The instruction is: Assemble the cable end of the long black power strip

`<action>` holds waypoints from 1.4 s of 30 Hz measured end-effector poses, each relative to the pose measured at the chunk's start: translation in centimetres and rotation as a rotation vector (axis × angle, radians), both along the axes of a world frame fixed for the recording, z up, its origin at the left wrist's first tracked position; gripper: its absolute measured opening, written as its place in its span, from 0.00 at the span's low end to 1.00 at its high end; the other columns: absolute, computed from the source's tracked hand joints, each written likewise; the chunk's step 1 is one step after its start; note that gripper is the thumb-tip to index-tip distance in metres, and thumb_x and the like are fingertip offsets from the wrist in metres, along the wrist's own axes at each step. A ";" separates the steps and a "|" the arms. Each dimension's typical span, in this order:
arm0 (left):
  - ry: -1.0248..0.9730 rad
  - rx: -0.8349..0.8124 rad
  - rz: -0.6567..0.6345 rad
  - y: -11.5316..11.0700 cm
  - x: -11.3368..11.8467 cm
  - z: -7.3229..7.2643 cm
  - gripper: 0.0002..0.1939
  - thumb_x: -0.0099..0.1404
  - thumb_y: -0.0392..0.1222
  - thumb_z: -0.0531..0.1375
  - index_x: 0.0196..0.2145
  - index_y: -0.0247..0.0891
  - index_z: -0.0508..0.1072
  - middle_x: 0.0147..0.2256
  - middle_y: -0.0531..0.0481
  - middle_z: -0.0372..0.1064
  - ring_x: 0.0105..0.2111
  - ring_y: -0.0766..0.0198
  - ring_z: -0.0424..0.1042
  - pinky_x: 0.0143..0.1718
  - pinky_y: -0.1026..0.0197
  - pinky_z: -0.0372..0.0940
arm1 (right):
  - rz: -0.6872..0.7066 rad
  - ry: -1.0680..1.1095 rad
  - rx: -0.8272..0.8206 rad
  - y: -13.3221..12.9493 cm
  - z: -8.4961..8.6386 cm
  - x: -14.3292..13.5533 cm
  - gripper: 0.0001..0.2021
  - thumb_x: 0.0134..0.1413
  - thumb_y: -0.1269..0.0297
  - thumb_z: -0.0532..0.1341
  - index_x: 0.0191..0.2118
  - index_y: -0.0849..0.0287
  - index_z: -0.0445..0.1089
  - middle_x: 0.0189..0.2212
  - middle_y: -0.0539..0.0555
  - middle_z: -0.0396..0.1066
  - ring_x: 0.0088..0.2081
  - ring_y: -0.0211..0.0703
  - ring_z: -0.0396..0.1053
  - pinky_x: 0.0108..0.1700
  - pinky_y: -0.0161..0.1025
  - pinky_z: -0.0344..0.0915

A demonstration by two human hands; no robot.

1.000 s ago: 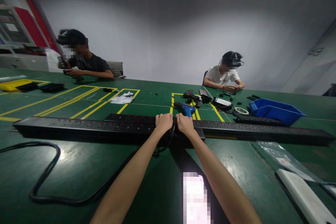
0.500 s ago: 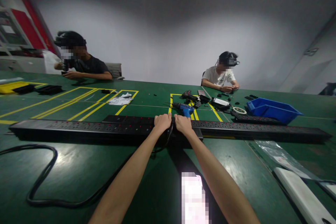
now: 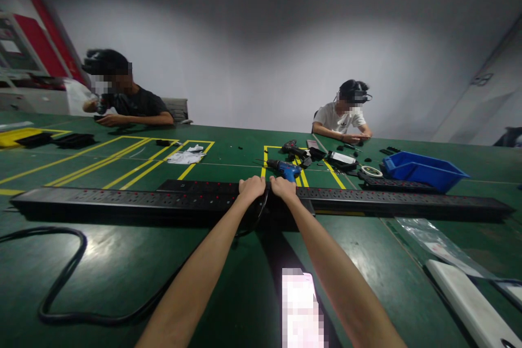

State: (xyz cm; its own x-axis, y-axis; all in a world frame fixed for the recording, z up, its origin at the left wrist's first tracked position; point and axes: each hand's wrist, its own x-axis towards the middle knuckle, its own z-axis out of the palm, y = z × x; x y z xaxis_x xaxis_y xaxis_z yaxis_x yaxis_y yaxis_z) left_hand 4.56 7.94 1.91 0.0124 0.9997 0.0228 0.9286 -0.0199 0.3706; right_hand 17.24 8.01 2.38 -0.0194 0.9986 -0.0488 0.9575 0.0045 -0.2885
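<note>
A long black power strip [image 3: 134,202] with rows of sockets and red dots lies across the table, stretching left and right of my hands. My left hand [image 3: 252,188] is closed over its middle part. Beside it, almost touching, my right hand [image 3: 283,187] is closed over the strip too; the fingertips of both are hidden on the far side. Between the hands a black cable [image 3: 263,209] comes down, then runs left under my left forearm and loops on the table. Whether one strip or two meet under my hands, I cannot tell.
Just beyond my hands lies a blue power drill [image 3: 285,168], with a second drill [image 3: 294,148] behind it. A blue bin [image 3: 424,171] stands at right. Near me are a lit phone [image 3: 302,310] and a white bar [image 3: 468,299]. Two people sit across the green table [image 3: 228,147].
Both hands keep their hold at the same place. The view has shifted very slightly, and the strip's left end appears a little farther left. The right-hand person's hands have moved slightly.
</note>
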 end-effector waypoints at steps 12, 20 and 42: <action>0.009 -0.003 0.046 0.6 0.2 0.1 0.30 0.71 0.52 0.39 0.47 0.35 0.76 0.47 0.33 0.75 0.52 0.46 0.72 0.52 0.46 0.59 | -0.212 0.099 0.075 0.7 -0.5 -0.6 0.30 0.67 0.53 0.41 0.47 0.65 0.75 0.46 0.69 0.74 0.51 0.58 0.71 0.54 0.52 0.58; 0.002 -0.019 0.067 0.7 0.5 0.6 0.27 0.71 0.51 0.41 0.49 0.36 0.75 0.47 0.33 0.75 0.51 0.45 0.72 0.51 0.46 0.59 | -0.267 0.151 0.070 0.9 -0.3 -0.9 0.29 0.67 0.54 0.41 0.48 0.64 0.75 0.46 0.69 0.74 0.51 0.59 0.71 0.55 0.54 0.56; 0.055 -0.025 0.036 1.2 0.7 -0.3 0.19 0.68 0.42 0.46 0.44 0.39 0.76 0.49 0.38 0.74 0.50 0.46 0.72 0.50 0.43 0.59 | -0.176 0.087 0.080 2.4 -0.5 -1.3 0.18 0.62 0.64 0.52 0.50 0.65 0.75 0.47 0.69 0.73 0.52 0.57 0.70 0.50 0.47 0.65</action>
